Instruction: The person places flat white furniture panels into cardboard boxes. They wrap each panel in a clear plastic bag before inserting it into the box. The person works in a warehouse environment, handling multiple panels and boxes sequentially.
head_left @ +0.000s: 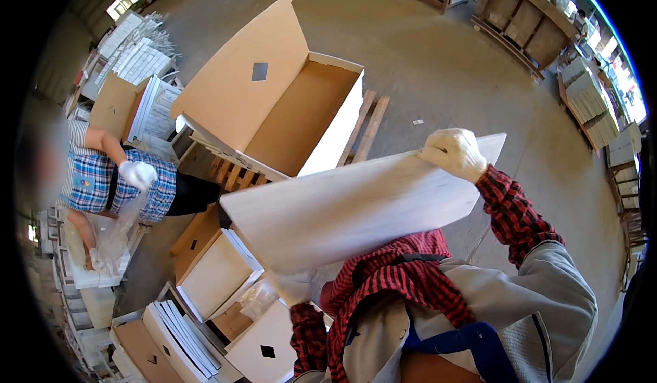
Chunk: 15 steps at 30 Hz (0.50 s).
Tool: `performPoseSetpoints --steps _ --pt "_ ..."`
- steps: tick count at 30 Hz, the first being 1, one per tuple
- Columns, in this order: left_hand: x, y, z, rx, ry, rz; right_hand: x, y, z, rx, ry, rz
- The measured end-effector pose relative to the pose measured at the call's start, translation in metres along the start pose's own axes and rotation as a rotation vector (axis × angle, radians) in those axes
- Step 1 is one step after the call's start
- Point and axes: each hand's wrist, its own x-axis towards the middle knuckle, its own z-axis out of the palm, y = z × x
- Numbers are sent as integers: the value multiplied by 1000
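I hold a large pale grey-white panel point(349, 208) with faint streaks, tilted in front of my body. My right hand point(453, 153), in a white knit glove, is closed over its upper edge near the right end. At its lower edge, toward the left, my gloved left hand point(293, 287) grips the panel; motion blurs the fingers and the panel partly hides them. Beyond the panel stands a large open cardboard box point(308, 102), white outside and brown inside, its lid raised to the left. The bottom I can see inside it is bare.
The box rests on a wooden pallet point(369, 126). To the left a co-worker in a plaid apron point(154, 181) handles clear plastic film point(126, 229). Boxes of white panels point(181, 342) stand at the lower left. Racks of stacked slabs point(588, 99) line the right side.
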Motion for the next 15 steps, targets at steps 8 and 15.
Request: performPoseSetpoints --steps 8,15 --pt "65 20 -64 723 129 32 46 -39 -20 -51 -85 -286" --pt "49 43 9 381 506 90 44 128 -27 626 416 561"
